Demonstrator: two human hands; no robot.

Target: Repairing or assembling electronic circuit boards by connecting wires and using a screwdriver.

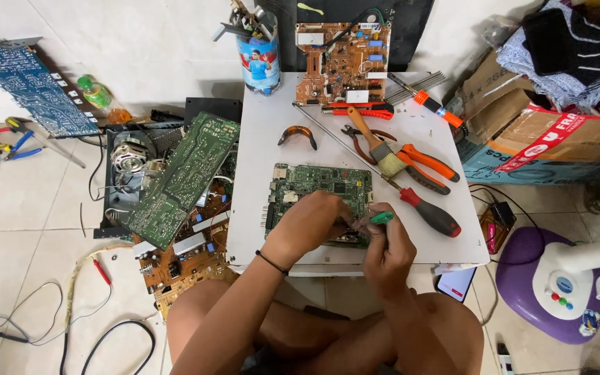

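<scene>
my knees sit under the near edge of the counter (258,139), so the green board (314,187) lies close, flat, just inside that edge where both hands reach it. my left hand (310,219) rests on the board's near half, pressing it so it won't slide; its fingers curl down on something small at the board, what exactly i cannot tell. my right hand (387,243) is closed around a green-handled tool (382,217), tip angled in toward the left fingers, wrist hanging off the near edge. just right lies a red screwdriver (432,212), then orange pliers (421,163) and a brush (376,142), all angled, leaving little bare room on that side. left of the board the counter is barer, up to a brown clip (297,134). farthest, a brown board (342,59) and a tool cup (258,59) stand against the wall. the floor at left is crowded with boards.
</scene>
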